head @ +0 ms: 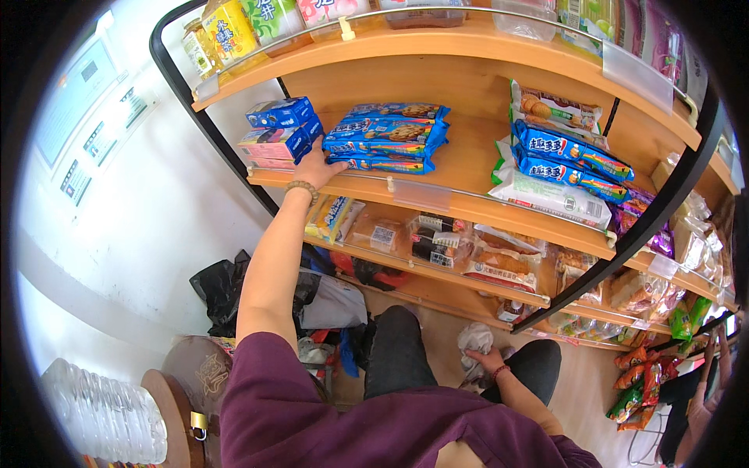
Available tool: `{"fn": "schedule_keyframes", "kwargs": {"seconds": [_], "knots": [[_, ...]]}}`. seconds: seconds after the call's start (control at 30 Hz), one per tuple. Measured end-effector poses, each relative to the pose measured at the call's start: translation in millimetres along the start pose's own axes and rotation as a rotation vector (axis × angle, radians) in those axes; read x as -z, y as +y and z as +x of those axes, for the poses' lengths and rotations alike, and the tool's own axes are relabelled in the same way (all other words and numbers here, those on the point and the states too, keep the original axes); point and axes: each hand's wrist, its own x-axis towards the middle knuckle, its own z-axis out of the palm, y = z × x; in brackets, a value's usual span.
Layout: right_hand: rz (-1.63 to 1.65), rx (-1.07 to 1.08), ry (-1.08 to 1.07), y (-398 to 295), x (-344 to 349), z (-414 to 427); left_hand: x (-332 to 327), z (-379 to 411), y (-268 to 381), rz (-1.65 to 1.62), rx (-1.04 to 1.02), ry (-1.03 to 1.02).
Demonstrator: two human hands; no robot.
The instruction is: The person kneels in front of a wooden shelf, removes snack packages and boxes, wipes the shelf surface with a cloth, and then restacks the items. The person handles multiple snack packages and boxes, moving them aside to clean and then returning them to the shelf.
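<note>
My left hand (319, 167) reaches to the middle shelf (468, 202). Its fingers lie between a stack of Oreo boxes (275, 143) and a stack of blue cookie packs (386, 137). The fingertips meet the boxes' right side, while the thumb points right along the lowest cookie pack's front. Nothing appears gripped in this hand. Low between my knees, my right hand (487, 360) holds a crumpled whitish cloth (475, 340). Pink and blue boxes make up the Oreo stack.
More blue packs (570, 158) lie on a white snack bag (550, 196) at the shelf's right. Packaged breads (503, 263) fill the shelf below; bottled drinks (275, 20) stand above. Black bags (222, 286), water bottles (105, 412) and a wooden stool (169, 403) are at left. A person (696, 403) is at far right.
</note>
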Motion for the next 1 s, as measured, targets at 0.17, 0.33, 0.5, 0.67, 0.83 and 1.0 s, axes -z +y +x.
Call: {"fn": "schedule_keyframes", "kwargs": {"seconds": [0.17, 0.33, 0.5, 0.67, 0.83, 1.0], "knots": [[-0.033, -0.014, 0.020, 17.0, 6.1, 8.5, -7.8, 6.2, 1.0, 0.003, 0.037, 0.005], [-0.038, -0.044, 0.012, 10.3, 3.3, 3.9, -6.6, 4.9, 5.0, 0.053, 0.096, 0.003], [-0.005, 0.003, -0.006, 0.8, -0.5, 2.0, -9.1, 13.5, -9.6, 0.119, 0.022, 0.117], [-0.016, -0.077, -0.031, -7.5, 1.2, -7.6, -2.9, -6.8, 69.5, 0.049, -0.341, 0.465], [-0.062, -0.070, 0.003, 16.3, 4.8, 9.4, -17.9, -21.4, 217.2, -0.233, -0.841, 0.198], [0.059, -0.030, 0.008, -3.3, 3.0, -3.0, -44.0, -14.1, 316.4, -0.054, -1.109, -0.111]]}}
